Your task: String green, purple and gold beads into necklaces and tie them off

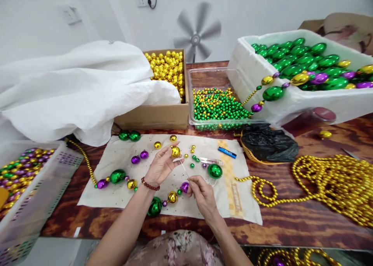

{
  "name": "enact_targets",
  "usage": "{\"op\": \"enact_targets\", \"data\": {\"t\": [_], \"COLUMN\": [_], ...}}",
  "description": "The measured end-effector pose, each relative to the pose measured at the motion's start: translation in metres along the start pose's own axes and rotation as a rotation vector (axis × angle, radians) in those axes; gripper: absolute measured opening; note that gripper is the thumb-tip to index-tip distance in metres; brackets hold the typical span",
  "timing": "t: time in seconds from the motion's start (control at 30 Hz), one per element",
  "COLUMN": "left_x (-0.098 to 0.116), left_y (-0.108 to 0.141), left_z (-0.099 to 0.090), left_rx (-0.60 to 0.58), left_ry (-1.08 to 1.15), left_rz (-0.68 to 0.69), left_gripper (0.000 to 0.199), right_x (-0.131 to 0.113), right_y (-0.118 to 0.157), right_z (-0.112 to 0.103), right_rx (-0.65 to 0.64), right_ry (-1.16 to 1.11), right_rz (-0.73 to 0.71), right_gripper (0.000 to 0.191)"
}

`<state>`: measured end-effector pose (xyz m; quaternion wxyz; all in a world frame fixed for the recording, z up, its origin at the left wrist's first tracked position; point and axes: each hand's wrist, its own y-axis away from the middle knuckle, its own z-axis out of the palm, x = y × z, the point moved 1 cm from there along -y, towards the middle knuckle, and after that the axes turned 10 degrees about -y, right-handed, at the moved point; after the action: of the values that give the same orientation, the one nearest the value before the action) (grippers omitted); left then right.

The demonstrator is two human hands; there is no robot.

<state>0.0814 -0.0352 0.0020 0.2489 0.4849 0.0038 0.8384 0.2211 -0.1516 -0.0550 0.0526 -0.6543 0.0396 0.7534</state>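
Note:
My left hand [160,165], with a beaded bracelet at the wrist, pinches a shiny gold ball [175,152] above the white cloth [101,198]. A thin white string [184,168] runs from beside that ball down to my right hand [201,196], whose fingers are closed on it. Next to my right fingers is a purple bead [184,187], part of a strand with a gold ball [172,197] and a large green ball [154,206]. Loose green, gold and purple beads lie around, near a large green ball [215,171] and small scissors [208,161].
Behind stand a box of gold balls [151,116], a clear tub [190,102] of small beads and a foam box [247,60] of green ovals. Gold bead strands [335,184] lie right, beside a black bag [268,141]. At left is a plastic basket [55,180].

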Motion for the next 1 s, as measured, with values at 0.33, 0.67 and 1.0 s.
{"op": "enact_targets", "data": {"t": [0.33, 0.67, 1.0], "left_x": [0.0, -0.031, -0.063], "left_y": [-0.001, -0.011, -0.035], "left_z": [-0.005, -0.001, 0.006], "left_rx": [0.011, -0.113, -0.292], "left_ry": [-0.031, -0.865, -1.574], "left_rz": [-0.025, 0.047, 0.271], "left_gripper": [0.037, 0.03, 0.02], "right_x": [0.005, 0.002, 0.007], "right_y": [0.0, -0.015, -0.007], "right_z": [0.003, -0.012, -0.033], "right_rx": [-0.008, 0.201, 0.189], "right_ry": [-0.055, -0.248, -0.389], "right_rz": [0.021, 0.045, 0.079], "right_gripper": [0.022, 0.023, 0.027]}}
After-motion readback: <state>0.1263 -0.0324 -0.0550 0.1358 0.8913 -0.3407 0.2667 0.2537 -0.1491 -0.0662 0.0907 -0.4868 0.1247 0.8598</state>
